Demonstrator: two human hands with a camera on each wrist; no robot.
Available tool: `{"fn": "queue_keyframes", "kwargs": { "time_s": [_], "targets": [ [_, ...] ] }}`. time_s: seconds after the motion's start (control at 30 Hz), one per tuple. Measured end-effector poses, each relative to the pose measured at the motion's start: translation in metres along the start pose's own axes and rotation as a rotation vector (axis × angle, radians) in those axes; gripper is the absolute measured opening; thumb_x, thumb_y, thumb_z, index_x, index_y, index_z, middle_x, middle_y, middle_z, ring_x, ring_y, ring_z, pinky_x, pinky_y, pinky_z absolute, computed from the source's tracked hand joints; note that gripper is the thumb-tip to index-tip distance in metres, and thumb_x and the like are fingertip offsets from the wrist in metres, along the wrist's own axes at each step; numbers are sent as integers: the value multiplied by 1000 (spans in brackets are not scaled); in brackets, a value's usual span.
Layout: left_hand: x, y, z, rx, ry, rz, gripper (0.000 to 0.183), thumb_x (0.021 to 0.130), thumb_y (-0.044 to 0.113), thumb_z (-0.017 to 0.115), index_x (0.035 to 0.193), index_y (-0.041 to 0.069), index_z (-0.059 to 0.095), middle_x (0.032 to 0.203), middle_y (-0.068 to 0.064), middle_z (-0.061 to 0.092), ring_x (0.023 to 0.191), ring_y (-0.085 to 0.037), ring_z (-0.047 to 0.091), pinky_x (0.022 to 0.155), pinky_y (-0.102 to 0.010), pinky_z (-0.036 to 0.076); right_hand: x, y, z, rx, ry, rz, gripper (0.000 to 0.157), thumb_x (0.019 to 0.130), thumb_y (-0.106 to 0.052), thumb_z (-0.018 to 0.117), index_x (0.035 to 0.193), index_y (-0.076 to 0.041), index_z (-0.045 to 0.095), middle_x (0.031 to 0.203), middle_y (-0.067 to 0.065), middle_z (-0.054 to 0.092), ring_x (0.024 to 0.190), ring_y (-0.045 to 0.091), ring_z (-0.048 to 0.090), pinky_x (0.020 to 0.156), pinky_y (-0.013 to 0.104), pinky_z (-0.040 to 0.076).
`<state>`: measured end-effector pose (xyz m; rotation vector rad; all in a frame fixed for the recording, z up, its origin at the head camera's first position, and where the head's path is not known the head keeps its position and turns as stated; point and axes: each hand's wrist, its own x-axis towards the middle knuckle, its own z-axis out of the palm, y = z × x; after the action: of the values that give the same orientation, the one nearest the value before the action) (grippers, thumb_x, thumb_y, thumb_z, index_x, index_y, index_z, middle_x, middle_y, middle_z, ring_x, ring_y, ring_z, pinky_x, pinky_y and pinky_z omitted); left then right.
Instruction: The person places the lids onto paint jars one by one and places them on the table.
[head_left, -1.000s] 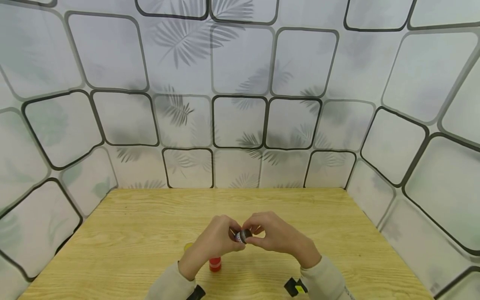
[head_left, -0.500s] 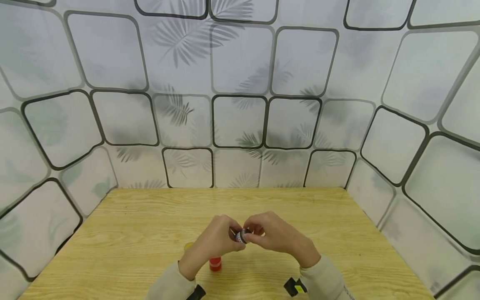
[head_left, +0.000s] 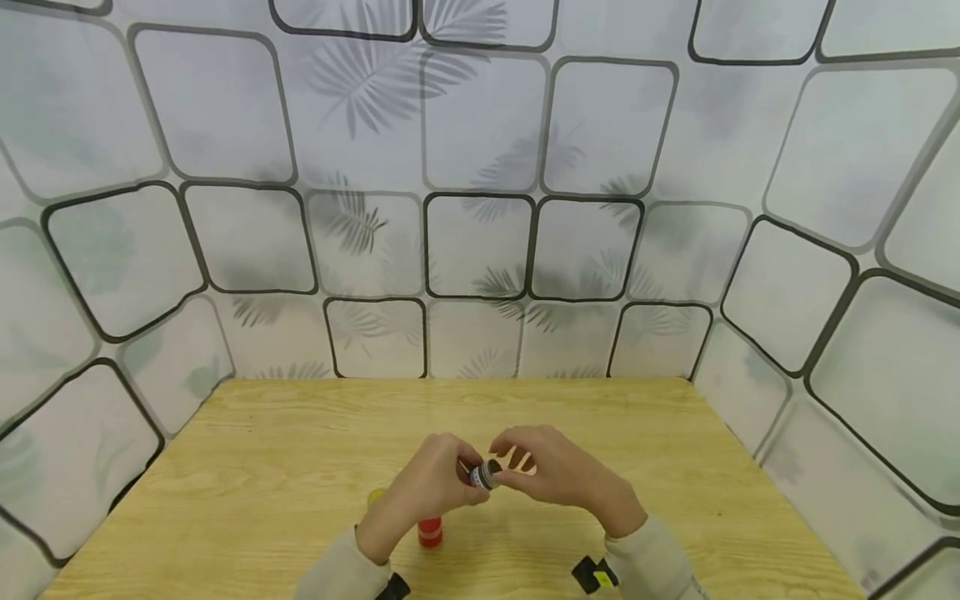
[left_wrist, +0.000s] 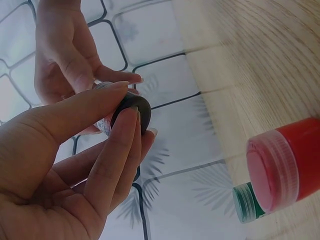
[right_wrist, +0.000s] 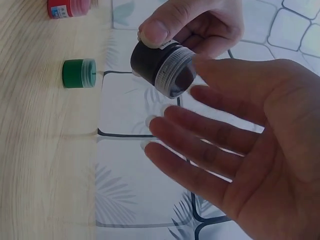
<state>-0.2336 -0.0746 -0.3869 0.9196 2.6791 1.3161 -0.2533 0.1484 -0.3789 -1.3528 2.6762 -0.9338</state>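
Observation:
A small dark paint jar with a clear ribbed lid is held in the air above the table. My left hand grips its dark body between thumb and fingers, which cover part of it in the left wrist view. The lid end tilts towards my right hand. In the right wrist view the right fingers are spread and stretched out, apart from the jar, and the thumb tip overlaps the lid's edge.
On the wooden table stand a red jar with a clear lid and a smaller green jar. A yellow round thing shows partly behind the left wrist. Patterned curtain panels enclose the table's back and sides.
My right fingers have loosened from the lid and spread out. The left hand keeps holding the jar in nearly the same place.

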Motion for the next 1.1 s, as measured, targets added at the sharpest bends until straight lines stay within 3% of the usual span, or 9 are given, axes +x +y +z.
{"fn": "queue_keyframes", "kwargs": {
  "time_s": [0.1, 0.4, 0.73, 0.87, 1.0, 1.1],
  "targets": [
    [0, 0, -1, -5, 3, -1, 13, 78, -1, 86, 89, -1, 79, 82, -10, 78, 64, -5, 68, 56, -15, 54, 0, -1, -2, 26, -13, -36, 26, 96, -12, 74, 120, -6, 69, 115, 10, 74, 94, 20, 74, 78, 23, 61],
    [0, 1, -1, 11, 4, 10, 15, 77, 0, 87, 89, 0, 79, 82, -10, 78, 66, -11, 70, 55, -15, 53, 1, -1, 1, 56, -17, -84, 28, 92, -4, 76, 119, -5, 70, 113, 10, 75, 93, 19, 75, 78, 23, 61],
    [1, 0, 0, 6, 1, -5, 15, 77, 0, 87, 89, 0, 79, 83, -10, 78, 66, -8, 70, 56, -14, 54, 3, -1, 1, 38, -23, -50, 17, 95, -15, 75, 111, -7, 73, 97, 3, 78, 79, 0, 69, 76, 30, 63],
    [0, 0, 0, 6, -2, -16, 14, 77, 1, 87, 89, 0, 79, 83, -9, 78, 66, -8, 69, 56, -15, 54, 2, -1, 1, 24, -39, -4, 28, 97, -18, 74, 120, -4, 68, 104, 9, 78, 85, 8, 73, 77, 30, 63],
    [-1, -1, -1, 18, 0, -20, 13, 78, 1, 87, 88, 0, 79, 82, -8, 78, 64, -6, 67, 56, -16, 53, 0, -1, 0, 39, -45, 10, 36, 95, -11, 74, 129, -3, 64, 120, 15, 73, 97, 25, 75, 80, 30, 63],
    [0, -1, -2, 23, 4, -16, 13, 78, 1, 87, 88, 1, 79, 82, -9, 78, 65, -8, 68, 56, -16, 54, 1, -1, 0, 48, -37, -4, 39, 93, -7, 75, 130, -3, 64, 126, 16, 70, 103, 29, 74, 84, 30, 63]
  ]
}}
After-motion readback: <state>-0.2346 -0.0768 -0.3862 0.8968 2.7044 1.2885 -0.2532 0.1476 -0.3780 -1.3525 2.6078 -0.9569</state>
